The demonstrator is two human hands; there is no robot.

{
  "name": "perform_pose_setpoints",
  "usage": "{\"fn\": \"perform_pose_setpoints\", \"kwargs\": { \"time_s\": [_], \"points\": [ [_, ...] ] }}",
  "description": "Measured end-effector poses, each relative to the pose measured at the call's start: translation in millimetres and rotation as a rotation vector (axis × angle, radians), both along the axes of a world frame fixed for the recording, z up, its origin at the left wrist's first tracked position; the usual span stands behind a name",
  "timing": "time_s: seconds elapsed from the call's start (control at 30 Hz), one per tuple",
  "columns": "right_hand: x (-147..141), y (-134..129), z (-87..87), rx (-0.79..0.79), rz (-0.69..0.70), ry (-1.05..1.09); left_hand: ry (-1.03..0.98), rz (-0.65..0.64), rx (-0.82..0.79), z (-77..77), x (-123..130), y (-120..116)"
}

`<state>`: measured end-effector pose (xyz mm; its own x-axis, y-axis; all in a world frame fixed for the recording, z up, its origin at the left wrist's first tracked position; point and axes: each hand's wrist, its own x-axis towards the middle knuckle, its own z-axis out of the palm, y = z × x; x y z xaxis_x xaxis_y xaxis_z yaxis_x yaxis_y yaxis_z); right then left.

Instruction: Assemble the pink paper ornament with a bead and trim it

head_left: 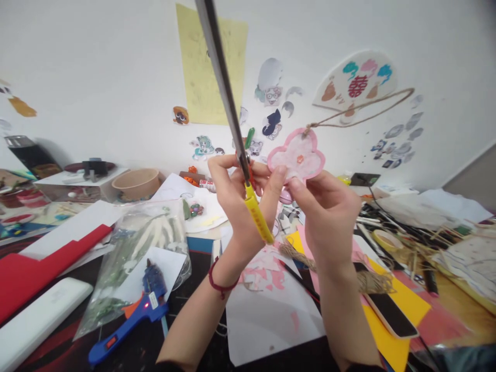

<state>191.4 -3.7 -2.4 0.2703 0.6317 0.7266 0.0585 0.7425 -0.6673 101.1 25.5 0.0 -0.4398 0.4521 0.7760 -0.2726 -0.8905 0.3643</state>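
Observation:
A small pink-edged paper tag [297, 155], shaped like a flower or cloud, is held up in front of the wall. It has a pale middle with a tiny pink flower and a twine loop [364, 107] tied through its top. My left hand [248, 206] pinches its lower left edge between thumb and fingers. Closed on its lower edge is my right hand [327, 214]. A long grey metal rod [225, 77] with a yellow labelled end [258, 214] crosses in front of my left hand; whether the hand touches it, I cannot tell.
Below the hands, pink paper scraps [267, 276] lie on a white sheet [271, 330]. A blue glue gun [143, 310] with a red light rests at left, beside a plastic bag [155, 227]. At right are a phone [391, 315], twine [374, 283] and yellow paper [413, 310].

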Motion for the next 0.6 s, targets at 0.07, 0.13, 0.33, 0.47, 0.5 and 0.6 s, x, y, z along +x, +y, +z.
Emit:
{"fn": "perform_pose_setpoints", "kwargs": {
  "time_s": [0.07,0.13,0.33,0.47,0.5,0.6],
  "points": [
    [3,3,-0.4,-0.02,0.048,0.006,0.01,0.01,0.001,-1.3,1,2],
    [5,6,-0.7,-0.039,0.092,0.011,0.011,0.011,-0.012,-2.0,1,3],
    [14,12,-0.1,-0.109,0.19,-0.035,0.038,0.004,-0.051,0.3,-1,4],
    [18,13,0.1,-0.133,0.256,-0.042,0.043,0.011,-0.064,1.6,-2,2],
    [18,14,0.1,-0.133,0.274,-0.043,0.044,0.015,-0.066,1.6,-2,2],
    [20,14,0.4,-0.142,0.304,-0.055,0.039,0.024,-0.069,0.9,-2,4]
  ]
}}
